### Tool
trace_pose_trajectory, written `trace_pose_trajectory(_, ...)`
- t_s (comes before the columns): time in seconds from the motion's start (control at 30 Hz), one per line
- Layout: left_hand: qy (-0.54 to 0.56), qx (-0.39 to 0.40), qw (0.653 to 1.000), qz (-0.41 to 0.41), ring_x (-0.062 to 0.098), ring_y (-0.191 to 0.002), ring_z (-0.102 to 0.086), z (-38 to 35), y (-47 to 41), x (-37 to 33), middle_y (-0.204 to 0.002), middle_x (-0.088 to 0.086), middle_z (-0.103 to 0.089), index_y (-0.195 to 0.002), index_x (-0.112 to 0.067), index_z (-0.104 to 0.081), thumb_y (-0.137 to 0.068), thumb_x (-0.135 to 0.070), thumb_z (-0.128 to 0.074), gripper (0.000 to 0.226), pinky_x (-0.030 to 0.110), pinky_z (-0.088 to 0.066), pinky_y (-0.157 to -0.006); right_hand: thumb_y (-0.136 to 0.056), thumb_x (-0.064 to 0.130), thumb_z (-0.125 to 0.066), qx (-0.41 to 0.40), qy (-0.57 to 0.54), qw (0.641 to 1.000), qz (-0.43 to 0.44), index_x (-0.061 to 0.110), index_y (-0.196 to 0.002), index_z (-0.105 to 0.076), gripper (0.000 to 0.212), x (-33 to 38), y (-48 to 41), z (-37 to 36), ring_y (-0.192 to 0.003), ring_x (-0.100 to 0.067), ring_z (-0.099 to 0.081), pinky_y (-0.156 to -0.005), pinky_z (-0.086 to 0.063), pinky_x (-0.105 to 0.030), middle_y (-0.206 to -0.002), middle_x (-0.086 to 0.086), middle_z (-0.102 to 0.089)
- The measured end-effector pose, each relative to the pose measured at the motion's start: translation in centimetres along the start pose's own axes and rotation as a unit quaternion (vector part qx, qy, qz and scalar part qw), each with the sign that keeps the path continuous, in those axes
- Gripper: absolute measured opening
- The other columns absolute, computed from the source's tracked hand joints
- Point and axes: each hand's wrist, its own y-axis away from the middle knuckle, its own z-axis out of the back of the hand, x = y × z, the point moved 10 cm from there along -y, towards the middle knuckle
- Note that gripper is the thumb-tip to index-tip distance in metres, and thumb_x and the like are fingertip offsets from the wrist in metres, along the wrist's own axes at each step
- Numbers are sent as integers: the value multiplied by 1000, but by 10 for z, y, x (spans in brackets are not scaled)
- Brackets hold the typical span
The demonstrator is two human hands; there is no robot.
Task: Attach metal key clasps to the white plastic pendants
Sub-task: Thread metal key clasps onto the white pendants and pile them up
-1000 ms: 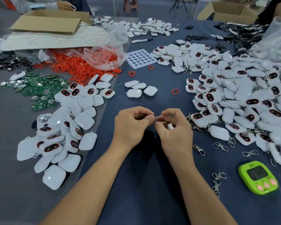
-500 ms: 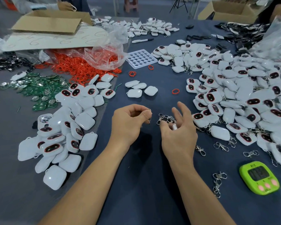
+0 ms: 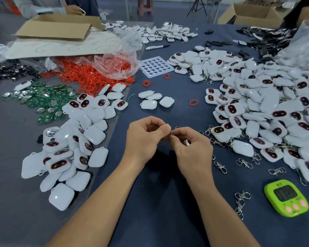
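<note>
Pinching: the left hand [image 3: 146, 138] grips a small metal clasp [image 3: 171, 133] between thumb and forefinger, mid-view.
Right hand: the right hand [image 3: 193, 150], fingers curled, pinches the same clasp from 3 o'clock; a white bit under its fingers is too hidden to name.
Pendants: white pendants [image 3: 75, 145] heaped at 9 o'clock of the hands, with a larger heap at 2 o'clock.
Loose clasps: loose clasps [image 3: 243, 163] lie on the blue table [image 3: 155, 202] at 4 o'clock.
Timer: green timer [image 3: 285, 196] at 5 o'clock.
Red rings: red rings [image 3: 89, 75] at 11 o'clock.

Open cloth [image 3: 159, 211] between left pendant heap [image 3: 94, 135] and right pendant heap [image 3: 268, 107]
</note>
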Motion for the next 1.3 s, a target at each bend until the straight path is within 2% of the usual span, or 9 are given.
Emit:
trace_pose_trajectory(0.13,-13,-15,1000,5,14,-62,-70,2,1,2,-67,4,-73,-66,-22,-70,-75,-21,-72,10,19,-52,-59,-86,8,-76,-7,-11,1000,-12,31,-78,-77,25,-4,0,1,-70,-6,-68,-66,-50,-14,-74,14,-75)
trace_pose_trajectory(0.3,-211,-47,976,-32,-1,-71,-66,3,5,-3,-75,-19,-71,-79,-33,-64,-75,-34,-65,4,11,-47,-65,-87,9,-75,-18,-32,999,-24,33,-81,-77,24,-10,-3,5,-69,-7,-66,-71,-53,-24,-74,11,-75)
trace_pose_trajectory(0.4,-267,-16,959,-94,-6,-96,-65,-8,11,-15,-100,-35,-67,-98,-42,-67,-76,-31,-63,25,20,-53,-80,-88,10,-74,-22,-45,998,-33,32,-82,-78,23,-14,-3,5,-71,-20,-69,-75,-59,-42,-74,7,-74)
trace_pose_trajectory(0.47,-265,-2,957,-118,-4,-94,-67,-12,14,-20,-99,-36,-69,-97,-43,-73,-76,-26,-63,29,25,-57,-79,-89,10,-72,-24,-51,998,-32,33,-82,-78,24,-13,-3,5,-72,-22,-70,-76,-60,-45,-74,7,-75)
trace_pose_trajectory(0.73,-226,-1,965,-131,-5,-81,-71,-6,13,-25,-83,-32,-72,-88,-44,-76,-81,-31,-74,15,21,-58,-73,-89,14,-70,-21,-84,996,-36,26,-81,-81,19,-13,-3,5,-67,-12,-67,-70,-54,-35,-73,3,-76)
trace_pose_trajectory(0.9,-248,12,963,-106,0,-79,-69,-9,10,-15,-81,-25,-72,-83,-38,-72,-82,-32,-71,6,33,-59,-75,-90,14,-70,-16,-69,997,-32,28,-81,-80,20,-11,-3,5,-66,-12,-65,-70,-56,-38,-71,4,-74)
trace_pose_trajectory(1.07,-265,15,958,-110,5,-78,-67,-13,11,-15,-85,-24,-69,-86,-39,-62,-85,-35,-60,5,37,-57,-76,-91,13,-72,-17,-27,999,-27,32,-80,-79,23,-8,-2,5,-68,-14,-67,-70,-57,-34,-72,9,-74)
trace_pose_trajectory(1.17,-262,25,958,-114,8,-76,-65,-15,11,-15,-87,-22,-67,-89,-40,-59,-87,-33,-56,7,41,-56,-76,-90,14,-73,-17,4,1000,-18,31,-78,-78,22,-5,-2,5,-69,-14,-66,-65,-52,-22,-73,11,-73)
trace_pose_trajectory(1.3,-254,32,958,-127,8,-82,-64,-17,10,-15,-88,-21,-68,-91,-40,-61,-91,-25,-59,15,35,-55,-76,-89,11,-72,-17,26,999,-8,30,-77,-77,23,-1,-1,3,-68,-13,-62,-62,-48,-19,-69,11,-70)
